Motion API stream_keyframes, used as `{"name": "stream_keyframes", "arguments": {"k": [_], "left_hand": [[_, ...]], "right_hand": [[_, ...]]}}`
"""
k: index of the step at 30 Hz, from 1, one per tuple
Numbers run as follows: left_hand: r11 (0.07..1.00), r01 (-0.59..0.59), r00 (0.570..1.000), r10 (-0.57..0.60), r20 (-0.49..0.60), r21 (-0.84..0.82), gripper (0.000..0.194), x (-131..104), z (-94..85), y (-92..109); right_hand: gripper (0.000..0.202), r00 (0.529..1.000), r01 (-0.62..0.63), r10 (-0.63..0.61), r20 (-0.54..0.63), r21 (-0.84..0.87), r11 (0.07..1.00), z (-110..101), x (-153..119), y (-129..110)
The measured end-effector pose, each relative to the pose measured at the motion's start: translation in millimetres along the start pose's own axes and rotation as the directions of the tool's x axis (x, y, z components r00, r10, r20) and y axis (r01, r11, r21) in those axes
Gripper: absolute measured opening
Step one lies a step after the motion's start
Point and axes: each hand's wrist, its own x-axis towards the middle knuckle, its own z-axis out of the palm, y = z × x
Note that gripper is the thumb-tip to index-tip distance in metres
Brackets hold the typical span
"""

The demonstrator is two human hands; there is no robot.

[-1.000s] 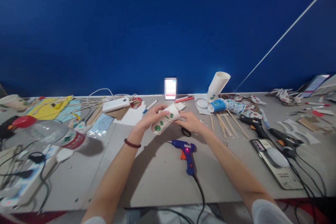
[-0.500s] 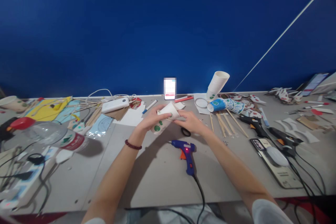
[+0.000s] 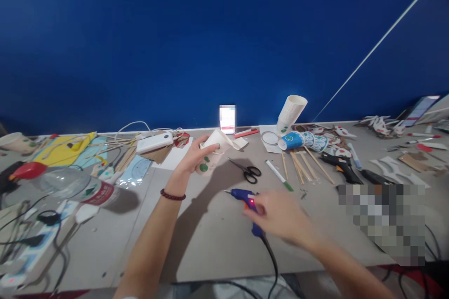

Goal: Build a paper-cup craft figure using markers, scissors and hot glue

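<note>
My left hand (image 3: 198, 152) grips a white paper cup (image 3: 206, 164) with green dots, holding it tilted above the table. A second white cup-shaped paper piece (image 3: 216, 140) is held against it; whether they are joined cannot be seen. A cut paper flap (image 3: 239, 144) shows just beyond. My right hand (image 3: 277, 215), slightly blurred, closes around the handle of a blue hot glue gun (image 3: 242, 195) with a lit red light. The gun lies on the table, nozzle pointing left. Black-handled scissors (image 3: 249, 173) lie between the cup and the gun.
A green-capped marker (image 3: 278, 175) and wooden sticks (image 3: 298, 168) lie right of the scissors. Behind stand stacked paper cups (image 3: 292, 110) and a lit phone (image 3: 228, 119). A plastic bottle (image 3: 80, 187) lies left, near a power strip (image 3: 38, 243). The gun's cord (image 3: 271, 261) runs off the front edge.
My right hand has left the paper cups and come down toward me onto the glue gun, uncovering the scissors and green marker. My left hand keeps the cups, shifted slightly left.
</note>
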Motion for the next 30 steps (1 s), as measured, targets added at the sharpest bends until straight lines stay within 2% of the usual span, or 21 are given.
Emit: {"name": "stream_keyframes", "arguments": {"k": [3, 6, 9, 18, 21, 23, 26, 28, 30], "left_hand": [[1.0, -0.019, 1.0, 0.019, -0.009, -0.002, 0.065, -1, -0.6, 3], [1.0, -0.017, 1.0, 0.017, -0.01, -0.005, 0.067, -4, 0.8, 7], [0.999, -0.042, 0.999, 0.042, 0.004, 0.01, 0.068, -6, 2.4, 9], [0.99, -0.116, 0.993, 0.114, 0.034, 0.074, 0.063, -11, -1.2, 14], [0.989, -0.126, 0.992, 0.125, 0.023, 0.072, 0.065, -11, -3.7, 14], [0.991, -0.118, 0.993, 0.117, 0.019, 0.065, 0.066, -10, -5.1, 13], [0.994, -0.103, 0.995, 0.102, 0.021, 0.027, 0.066, -8, -6.6, 10], [0.995, -0.095, 0.995, 0.095, 0.03, -0.003, 0.065, -6, -7.8, 8], [0.995, -0.094, 0.995, 0.095, 0.038, -0.028, 0.065, -4, -9.3, 5]], "right_hand": [[0.05, 0.986, -0.114, 0.121, 0.115, -0.07, 0.991, 37, -22, -4], [0.066, 0.958, -0.264, 0.272, 0.094, -0.092, 0.96, 62, -29, 0], [0.074, 0.927, -0.371, 0.374, 0.044, -0.064, 0.927, 72, -25, 2], [0.057, 0.93, -0.366, 0.366, -0.005, 0.003, 0.93, 81, -13, 5], [0.056, 0.937, -0.348, 0.35, 0.009, 0.122, 0.929, 84, -16, 15], [0.057, 0.941, -0.329, 0.338, 0.013, 0.263, 0.907, 89, -18, 23], [0.059, 0.945, -0.287, 0.326, 0.031, 0.557, 0.779, 96, -19, 30], [0.06, 0.937, -0.3, 0.333, 0.107, 0.735, 0.608, 99, -19, 29], [0.064, 0.918, -0.356, 0.323, 0.23, 0.836, 0.417, 99, -19, 25]]}}
